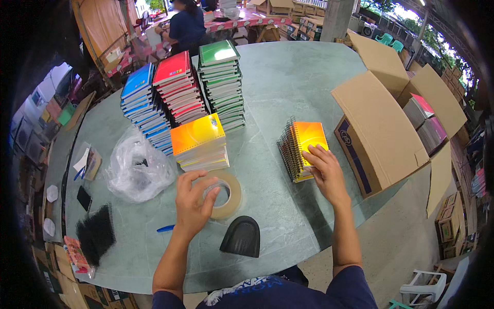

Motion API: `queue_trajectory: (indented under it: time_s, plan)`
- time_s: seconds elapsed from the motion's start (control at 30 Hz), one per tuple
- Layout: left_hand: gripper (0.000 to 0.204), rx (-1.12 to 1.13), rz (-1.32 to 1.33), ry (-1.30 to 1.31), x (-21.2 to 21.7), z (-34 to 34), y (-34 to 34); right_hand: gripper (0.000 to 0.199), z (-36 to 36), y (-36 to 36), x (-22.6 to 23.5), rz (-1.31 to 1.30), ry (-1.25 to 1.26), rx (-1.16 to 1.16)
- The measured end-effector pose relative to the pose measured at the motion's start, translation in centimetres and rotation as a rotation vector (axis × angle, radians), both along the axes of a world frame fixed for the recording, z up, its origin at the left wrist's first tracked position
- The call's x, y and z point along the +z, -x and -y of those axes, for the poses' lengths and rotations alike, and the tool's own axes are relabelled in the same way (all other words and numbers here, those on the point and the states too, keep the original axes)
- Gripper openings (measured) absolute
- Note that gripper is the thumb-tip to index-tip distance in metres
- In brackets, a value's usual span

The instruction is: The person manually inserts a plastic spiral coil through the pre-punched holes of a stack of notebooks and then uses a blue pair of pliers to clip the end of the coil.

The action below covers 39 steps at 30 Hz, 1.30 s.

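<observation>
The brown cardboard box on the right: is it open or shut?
Open: the box has its flaps spread outward, and notebooks with red and purple covers show inside.

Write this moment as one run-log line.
left hand: at tape roll, contact unclear | right hand: on yellow spiral notebook stack | far right: open cardboard box

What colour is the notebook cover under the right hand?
The notebook cover is orange and yellow, best seen in the head view.
</observation>
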<state>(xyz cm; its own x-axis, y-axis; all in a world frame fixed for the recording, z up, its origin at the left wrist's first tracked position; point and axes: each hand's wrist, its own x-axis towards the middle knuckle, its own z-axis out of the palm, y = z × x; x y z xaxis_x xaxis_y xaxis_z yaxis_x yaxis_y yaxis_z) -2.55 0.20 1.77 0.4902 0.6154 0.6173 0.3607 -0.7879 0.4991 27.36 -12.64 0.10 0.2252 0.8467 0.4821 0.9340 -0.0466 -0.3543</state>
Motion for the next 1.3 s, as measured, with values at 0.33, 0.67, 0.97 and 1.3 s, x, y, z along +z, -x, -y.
queue_trajectory:
  time_s: [0.33,0.67,0.97,1.3]
  plan:
    - [0.026,0.067,-0.099,-0.213,-1.0,-3.2,1.9,0.034,1.5,3.0,4.5,0.035,-0.093,0.126]
    - [0.036,0.361,-0.294,-0.348,-3.5,-9.3,1.7,0.040,10.5,18.7,10.8,-0.833,-0.729,1.707]
    - [0.011,0.089,-0.358,-0.280,-4.2,1.3,3.2,0.065,-3.7,14.2,-0.2,-0.366,-0.439,0.334]
    - [0.023,0.205,-0.274,0.097,-6.5,1.9,9.5,0.029,-6.8,19.0,-2.2,0.129,0.004,0.557]
